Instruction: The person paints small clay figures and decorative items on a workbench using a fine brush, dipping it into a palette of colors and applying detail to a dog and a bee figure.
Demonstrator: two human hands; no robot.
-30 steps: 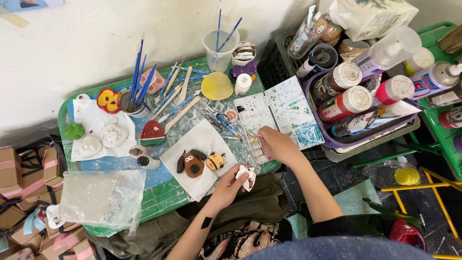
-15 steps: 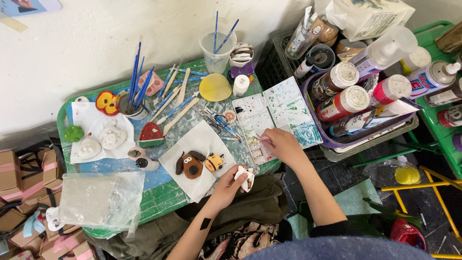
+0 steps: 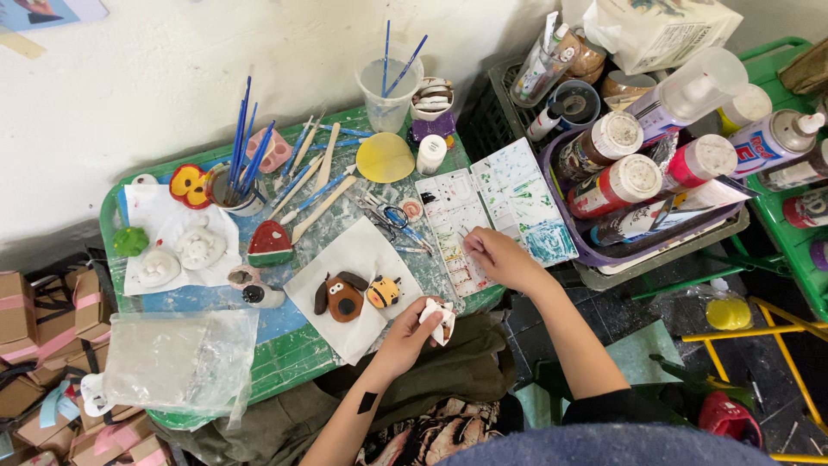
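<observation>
At the far left of the green worktop (image 3: 285,362) lies a crumpled clear plastic bag (image 3: 177,358). Above it, a white paper sheet (image 3: 177,246) carries unpainted white clay shapes and a small green one. A cup of blue-handled brushes (image 3: 237,177) stands behind, and a red watermelon-slice piece (image 3: 270,244) sits just beside the sheet. Further right, a second white sheet (image 3: 354,259) holds a brown dog-head figure (image 3: 341,296) and a small yellow figure (image 3: 383,292), close together. The left hand (image 3: 410,332) hovers at the near edge of the worktop, its fingers clamped on a small white clay figure (image 3: 438,315) with dark markings, held just beside the sheet's right corner. Next, the right hand (image 3: 498,257) rests on a paint-smeared white palette (image 3: 496,203); its fingers are closed together, pinching what seems to be a thin brush, too small to be sure. To the right, a purple tray (image 3: 604,250) holds paint bottles (image 3: 617,181) with white caps.
</observation>
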